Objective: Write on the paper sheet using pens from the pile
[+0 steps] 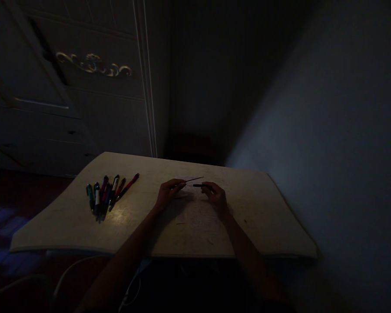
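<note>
Over the middle of the pale table, my left hand (167, 193) pinches a thin, dark stick that looks like a pen refill (194, 178), its free end pointing right and slightly up. A hand's width away, my right hand (217, 196) grips a short dark pen barrel (197, 185) by its right end, the other end pointing left. The refill and the barrel are close but appear apart. Beneath both hands lies a sheet of paper (203, 219) with faint marks. Dim light hides the finer details of both parts.
A loose pile of several pens (107, 193) lies on the left of the table (254, 208). A wall (345, 165) borders the right side. Behind stands a cabinet (114, 113) with an ornate handle. A white cable (132, 291) hangs near my lap.
</note>
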`<action>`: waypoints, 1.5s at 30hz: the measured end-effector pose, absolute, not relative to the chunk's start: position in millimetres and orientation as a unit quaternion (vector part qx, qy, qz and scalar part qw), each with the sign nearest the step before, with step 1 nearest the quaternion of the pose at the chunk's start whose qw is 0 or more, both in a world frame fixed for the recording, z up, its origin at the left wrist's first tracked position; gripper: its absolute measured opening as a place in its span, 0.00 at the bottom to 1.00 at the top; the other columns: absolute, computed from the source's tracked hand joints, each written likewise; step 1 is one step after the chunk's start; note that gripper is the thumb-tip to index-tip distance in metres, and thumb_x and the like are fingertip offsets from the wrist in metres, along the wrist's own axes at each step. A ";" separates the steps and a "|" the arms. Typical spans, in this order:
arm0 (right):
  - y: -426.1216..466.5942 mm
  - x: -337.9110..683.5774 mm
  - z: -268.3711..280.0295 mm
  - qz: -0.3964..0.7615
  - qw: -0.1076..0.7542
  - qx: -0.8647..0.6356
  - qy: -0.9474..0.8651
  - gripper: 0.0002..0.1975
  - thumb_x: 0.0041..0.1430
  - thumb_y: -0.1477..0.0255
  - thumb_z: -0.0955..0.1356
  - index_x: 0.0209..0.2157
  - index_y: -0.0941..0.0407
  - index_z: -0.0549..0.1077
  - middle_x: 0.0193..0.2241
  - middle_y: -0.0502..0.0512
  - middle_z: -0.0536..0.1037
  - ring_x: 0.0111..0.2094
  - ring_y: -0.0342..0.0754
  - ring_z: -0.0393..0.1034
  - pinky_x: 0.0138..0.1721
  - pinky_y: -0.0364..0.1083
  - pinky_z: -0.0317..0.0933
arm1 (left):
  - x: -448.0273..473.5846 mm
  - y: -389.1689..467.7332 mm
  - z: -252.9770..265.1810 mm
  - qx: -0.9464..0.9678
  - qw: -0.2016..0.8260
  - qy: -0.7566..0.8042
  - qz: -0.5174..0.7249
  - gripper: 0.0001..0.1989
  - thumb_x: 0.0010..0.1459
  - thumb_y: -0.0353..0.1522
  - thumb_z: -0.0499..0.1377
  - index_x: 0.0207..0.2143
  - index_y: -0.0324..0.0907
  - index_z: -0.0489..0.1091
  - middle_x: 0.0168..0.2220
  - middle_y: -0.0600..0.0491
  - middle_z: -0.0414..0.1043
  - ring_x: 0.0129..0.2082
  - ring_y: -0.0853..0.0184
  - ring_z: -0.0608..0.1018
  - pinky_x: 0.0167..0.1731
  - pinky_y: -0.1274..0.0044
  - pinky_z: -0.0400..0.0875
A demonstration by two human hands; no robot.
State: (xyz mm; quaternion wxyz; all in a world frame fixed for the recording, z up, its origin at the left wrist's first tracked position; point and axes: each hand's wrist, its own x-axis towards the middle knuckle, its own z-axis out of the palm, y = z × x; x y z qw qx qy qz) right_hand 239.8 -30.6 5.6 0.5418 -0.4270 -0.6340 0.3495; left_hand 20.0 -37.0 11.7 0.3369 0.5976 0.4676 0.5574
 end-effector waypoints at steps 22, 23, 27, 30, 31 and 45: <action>-25.1 249.0 15.1 0.406 0.590 -0.454 -0.531 0.14 0.50 0.62 0.72 0.37 0.55 0.74 0.23 0.48 0.74 0.25 0.44 0.68 0.30 0.45 0.66 | 11.6 -33.6 0.9 0.630 0.219 0.480 0.570 0.08 0.55 0.37 0.64 0.33 0.44 0.80 0.35 0.48 0.78 0.35 0.63 0.79 0.37 0.71 0.74; -24.9 248.9 14.9 0.406 0.590 -0.455 -0.529 0.14 0.50 0.62 0.71 0.37 0.55 0.74 0.23 0.48 0.74 0.24 0.44 0.68 0.30 0.45 0.65 | 11.8 -33.6 0.6 0.630 0.220 0.479 0.570 0.08 0.55 0.37 0.64 0.33 0.44 0.80 0.36 0.48 0.78 0.36 0.62 0.79 0.37 0.71 0.74; -23.8 247.7 14.0 0.416 0.594 -0.458 -0.514 0.14 0.49 0.62 0.72 0.36 0.56 0.74 0.23 0.48 0.74 0.24 0.43 0.67 0.28 0.44 0.64 | 12.9 -34.0 -0.3 0.638 0.222 0.473 0.566 0.08 0.54 0.37 0.64 0.33 0.44 0.80 0.36 0.48 0.78 0.36 0.62 0.79 0.36 0.72 0.74; -22.8 247.7 13.4 0.429 0.597 -0.458 -0.501 0.15 0.47 0.62 0.72 0.35 0.56 0.74 0.24 0.48 0.74 0.24 0.43 0.67 0.28 0.44 0.64 | 13.3 -34.2 -0.7 0.642 0.221 0.469 0.565 0.08 0.55 0.37 0.64 0.33 0.43 0.80 0.36 0.47 0.77 0.35 0.62 0.79 0.36 0.71 0.74; -22.6 247.9 13.2 0.432 0.598 -0.457 -0.497 0.15 0.47 0.62 0.72 0.35 0.56 0.75 0.24 0.49 0.74 0.24 0.43 0.67 0.28 0.44 0.63 | 13.4 -34.3 -0.7 0.643 0.222 0.467 0.566 0.08 0.55 0.36 0.64 0.34 0.43 0.80 0.36 0.47 0.77 0.36 0.62 0.79 0.36 0.71 0.74; -24.8 245.9 13.1 0.440 0.581 -0.459 -0.508 0.15 0.48 0.61 0.72 0.35 0.55 0.75 0.21 0.48 0.74 0.23 0.44 0.67 0.27 0.44 0.64 | 14.8 -34.2 0.0 0.653 0.225 0.469 0.551 0.08 0.56 0.37 0.63 0.33 0.44 0.80 0.35 0.47 0.78 0.35 0.61 0.79 0.37 0.70 0.75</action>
